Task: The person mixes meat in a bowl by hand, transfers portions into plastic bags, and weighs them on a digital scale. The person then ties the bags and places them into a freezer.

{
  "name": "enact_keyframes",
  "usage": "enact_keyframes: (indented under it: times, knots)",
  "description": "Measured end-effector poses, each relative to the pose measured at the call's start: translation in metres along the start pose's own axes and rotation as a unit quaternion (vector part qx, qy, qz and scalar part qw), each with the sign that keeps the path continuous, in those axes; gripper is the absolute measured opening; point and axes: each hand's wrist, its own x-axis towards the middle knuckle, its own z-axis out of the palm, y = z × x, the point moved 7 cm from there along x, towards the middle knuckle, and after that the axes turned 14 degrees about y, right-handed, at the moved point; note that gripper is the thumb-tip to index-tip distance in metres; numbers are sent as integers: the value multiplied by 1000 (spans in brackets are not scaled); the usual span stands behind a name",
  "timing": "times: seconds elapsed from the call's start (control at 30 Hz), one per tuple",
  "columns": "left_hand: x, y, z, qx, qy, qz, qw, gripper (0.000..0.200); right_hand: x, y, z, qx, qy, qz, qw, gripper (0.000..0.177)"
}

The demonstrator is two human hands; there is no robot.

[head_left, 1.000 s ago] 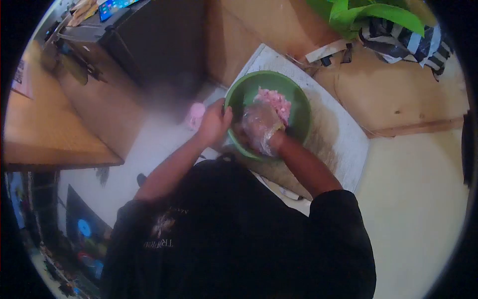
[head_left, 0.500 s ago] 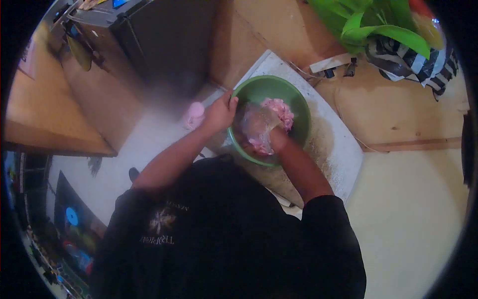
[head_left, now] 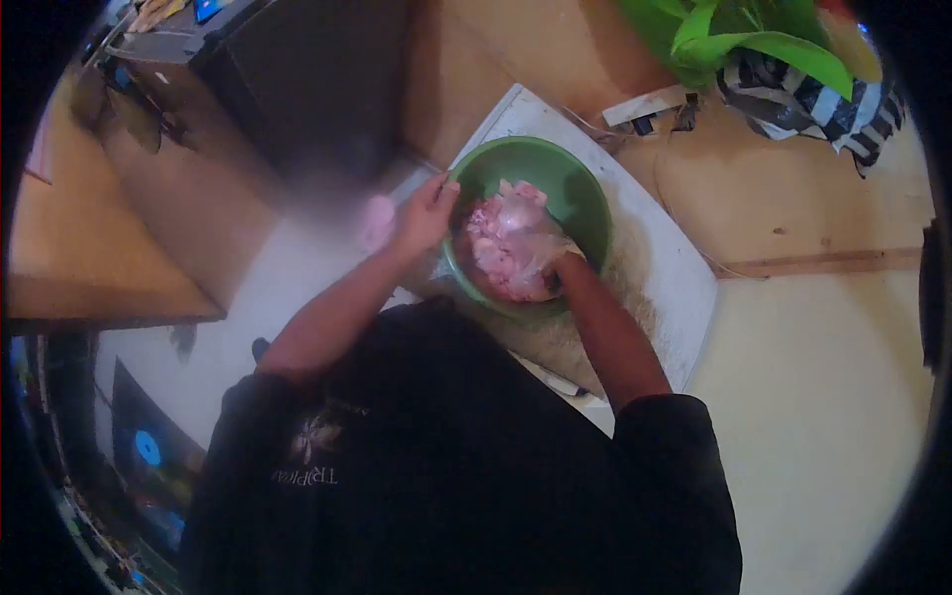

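Meat (head_left: 493, 256) has shifted to the left half of the bowl (head_left: 587, 203) at centre frame. Left hand (head_left: 426, 213), reaching from lower left, clamps fingers on the rim; gloved right hand (head_left: 535, 230) reaches in from lower right, finger spread unclear. Meat is pink, lumpy, glossy.

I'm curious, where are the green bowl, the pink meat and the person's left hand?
Green bowl (head_left: 589, 210): head view, bare inner wall, picture right.
Pink meat (head_left: 490, 252): head view, uncovered part of the heap.
Left hand (head_left: 426, 213): head view, back of the hand.
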Motion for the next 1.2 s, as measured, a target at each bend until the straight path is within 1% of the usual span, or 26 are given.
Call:
enact_keyframes:
  times: [0.03,0.07,0.13,0.17,0.23,0.3,0.33,0.37,0.43,0.47,0.53,0.57,0.63,0.67,0.7,0.73,0.77,0.83,0.87,0.9,0.93,0.97,1.03,1.07,1.13,1.2]
  knots:
    - [4,-5,3,-72,-25,-27,997,36,2,0,-1,57,23,44,997,24]
    - [8,6,1,-70,-27,-23,997,36,3,-3,-4,117,53,74,989,23]
    - [5,24,6,-84,-98,-117,985,30,5,-19,-14,222,110,115,962,23]
    - [7,23,4,-81,-99,-118,985,30,4,-33,-19,224,135,108,959,22]
    - [14,17,6,-73,-125,-171,975,29,-2,-67,-30,179,179,69,965,21]
    - [19,8,7,-80,-132,-190,970,34,-14,-117,-38,40,196,-80,976,21]
    - [21,3,7,-91,-133,-207,965,40,-21,-143,-38,-27,192,-191,962,20]
    - [20,3,7,-90,-135,-207,965,40,-23,-142,-33,-26,194,-190,962,20]
    - [20,2,3,-79,-108,-203,970,41,-29,-141,-7,-191,153,-259,934,20]
    - [20,5,3,-79,-108,-203,970,41,-31,-137,-2,-190,153,-259,934,20]
    - [18,11,6,-107,-126,-204,965,41,-44,-140,16,-235,138,-374,886,25]
    - [20,9,6,-107,-125,-203,965,41,-49,-134,20,-235,138,-375,886,25]
    - [29,2,3,-36,-111,-159,980,41,-49,-105,26,-133,45,-225,964,26]
    - [29,3,3,-38,-110,-157,981,41,-52,-113,13,-135,45,-227,963,26]
    - [28,8,3,-13,-108,-126,986,37,-60,-138,-17,-191,108,-287,933,27]
    - [26,11,3,14,-106,-96,990,34,-62,-146,-29,-218,137,-316,913,27]
    - [23,11,2,12,-106,-96,990,34,-64,-154,-41,-244,168,-343,892,28]
    - [18,11,-10,174,-53,-43,982,43,-58,-158,-46,-269,193,-395,857,29]
    - [7,11,-12,175,-52,-42,982,43,-55,-159,-47,-276,202,-412,844,29]
    - [-6,16,-13,179,-56,-6,982,44,-39,-143,-44,-273,173,-298,898,30]
    - [-16,21,-12,183,-60,27,981,46,-29,-125,-38,-267,154,-240,921,30]
    - [-19,18,-13,185,-58,26,981,46,-20,-106,-32,-263,137,-181,938,30]
    - [-24,19,-13,161,-27,98,982,37,-4,-52,-15,-191,164,-257,933,32]
    - [-24,20,-12,159,-26,98,982,37,5,-21,-4,-168,172,-283,928,33]
    - [-25,23,-13,151,-17,94,984,35,9,-5,-5,-139,161,-301,929,34]
    - [-28,30,-13,158,-6,98,983,35,8,-7,-19,-113,118,-284,945,34]
